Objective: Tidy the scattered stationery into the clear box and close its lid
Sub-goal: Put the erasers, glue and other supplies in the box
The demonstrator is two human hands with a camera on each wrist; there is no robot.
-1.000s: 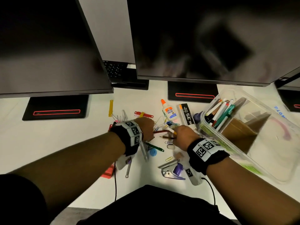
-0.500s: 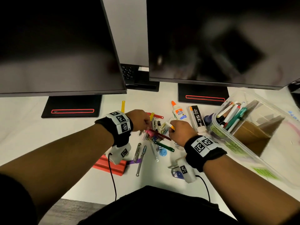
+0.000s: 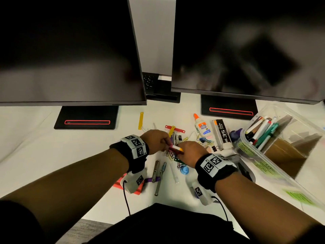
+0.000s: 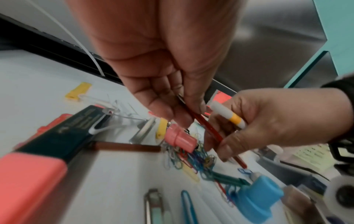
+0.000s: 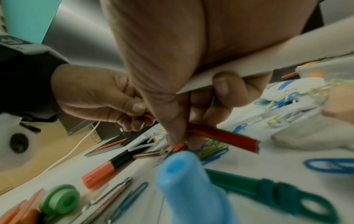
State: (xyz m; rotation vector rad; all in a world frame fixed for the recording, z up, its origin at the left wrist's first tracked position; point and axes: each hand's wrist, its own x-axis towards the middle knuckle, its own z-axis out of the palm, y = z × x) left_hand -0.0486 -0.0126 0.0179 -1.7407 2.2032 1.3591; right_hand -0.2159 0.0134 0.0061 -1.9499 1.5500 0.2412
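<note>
While both hands are meeting over the heap of paper clips (image 4: 193, 157) in the middle of the table (image 3: 44, 155), the left hand (image 3: 154, 140) is pinching one end of a thin dark red pencil (image 4: 207, 128) between thumb and fingertips, and the right hand (image 3: 190, 152) is curling round the same pencil lower down while also keeping a white marker with an orange band (image 4: 228, 116) tucked under its fingers. The clear box (image 3: 274, 155) is sitting open at the right edge of the table, just beside the right wrist, with several pens already leaning in its near corner; its lid is not something I can make out. Plenty is lying loose on the table: a glue bottle (image 3: 201, 126), a staples box (image 3: 222, 132), a pink cap (image 4: 180, 138), a blue cap (image 3: 184, 170) and a green fastener (image 5: 268, 195). Judging from the look of them, the pencil and marker are light, stiff and smooth, so 2 held in 1 hand could slide past each other; gripping them together around the middle should be steadying them better than holding the tips. The clips are tiny, tangling and slippery, so scooping or pinching them in clumps is looking wiser than picking them singly.
</note>
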